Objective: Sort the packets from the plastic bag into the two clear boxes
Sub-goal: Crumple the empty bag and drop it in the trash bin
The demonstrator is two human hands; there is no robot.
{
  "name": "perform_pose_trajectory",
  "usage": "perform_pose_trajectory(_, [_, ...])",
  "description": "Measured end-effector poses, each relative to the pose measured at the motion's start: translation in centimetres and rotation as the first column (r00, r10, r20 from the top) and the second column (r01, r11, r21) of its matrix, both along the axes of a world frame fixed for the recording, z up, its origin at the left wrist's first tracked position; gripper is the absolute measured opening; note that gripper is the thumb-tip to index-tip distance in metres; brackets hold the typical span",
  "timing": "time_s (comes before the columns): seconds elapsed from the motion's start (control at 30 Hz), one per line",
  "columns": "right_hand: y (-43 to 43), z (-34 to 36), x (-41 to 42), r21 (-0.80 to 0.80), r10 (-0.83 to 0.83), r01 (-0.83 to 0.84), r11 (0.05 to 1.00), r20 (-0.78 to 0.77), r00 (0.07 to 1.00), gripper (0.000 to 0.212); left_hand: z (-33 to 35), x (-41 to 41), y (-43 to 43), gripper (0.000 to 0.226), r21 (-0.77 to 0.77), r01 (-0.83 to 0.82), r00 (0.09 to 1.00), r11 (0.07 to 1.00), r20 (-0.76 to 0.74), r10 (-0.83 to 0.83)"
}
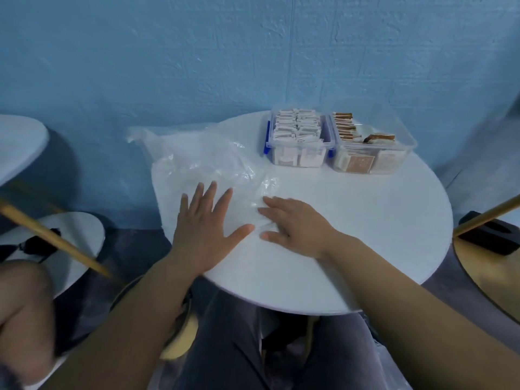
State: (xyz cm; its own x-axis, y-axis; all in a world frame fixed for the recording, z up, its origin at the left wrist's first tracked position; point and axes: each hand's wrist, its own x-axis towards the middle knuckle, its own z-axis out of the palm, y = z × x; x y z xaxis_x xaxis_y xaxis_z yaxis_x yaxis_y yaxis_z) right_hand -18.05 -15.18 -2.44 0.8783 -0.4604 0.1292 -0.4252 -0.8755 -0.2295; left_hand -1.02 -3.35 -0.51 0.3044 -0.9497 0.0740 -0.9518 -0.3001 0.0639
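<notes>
Pressing our left hand, fingers spread flat, on the plastic bag, our right hand just beside it, fingers straight on the bag's crumpled edge, beyond our right hand a clear box of white packets, touching it a second box of brown packets, all on a round white table.

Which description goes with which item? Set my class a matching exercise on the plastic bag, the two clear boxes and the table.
Items
1. plastic bag
2. left clear box
3. right clear box
4. table

Descriptions
a. holds white packets
b. round and white, bears both boxes
c. lies flat under the left hand and right hand
d. holds brown-edged packets

Pairs: 1-c; 2-a; 3-d; 4-b
</notes>
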Motion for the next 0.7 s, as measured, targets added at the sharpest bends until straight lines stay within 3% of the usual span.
perform_pose_trajectory(0.07, [0.2,-0.3,-0.6,-0.007,-0.010,0.010,1.000,0.016,1.000,0.067,-0.7,0.3,0.5,0.109,0.101,0.055,0.998,0.993,-0.035,-0.051])
perform_pose_trajectory(0.17, [0.9,-0.1,-3.3,-0.029,0.025,-0.021,0.999,0.160,0.987,0.051,-0.9,-0.3,1.6,0.112,0.055,0.169,0.983,0.984,-0.086,-0.164])
perform_pose_trajectory(0.27, [2.3,0.2,-7.1,-0.014,0.000,0.005,1.000,0.314,0.949,0.031,-0.8,-1.7,2.2,0.072,-0.218,0.258,0.953,0.941,-0.104,-0.285])
perform_pose_trajectory(0.37, [2.9,1.1,-9.6,-0.021,-0.031,0.044,0.999,0.426,0.904,0.033,-1.0,-3.0,1.8,0.047,-0.397,0.367,0.916,0.842,-0.005,-0.401])
perform_pose_trajectory(0.5, [1.8,2.6,-8.4,-0.199,0.010,0.038,0.979,0.236,0.972,0.084,-0.5,-4.3,0.8,0.040,-0.388,0.411,0.895,0.825,0.003,-0.445])
perform_pose_trajectory(0.6, [0.8,2.7,-6.5,-0.099,-0.032,0.035,0.994,0.027,0.999,0.109,-0.1,-4.7,0.3,0.041,-0.442,0.471,0.878,0.764,0.145,-0.457])
perform_pose_trajectory(0.7, [0.3,2.1,-5.3,0.046,-0.048,0.054,0.997,-0.137,0.989,0.112,1.1,-3.9,-0.6,0.057,-0.441,0.557,0.828,0.704,0.368,-0.424])
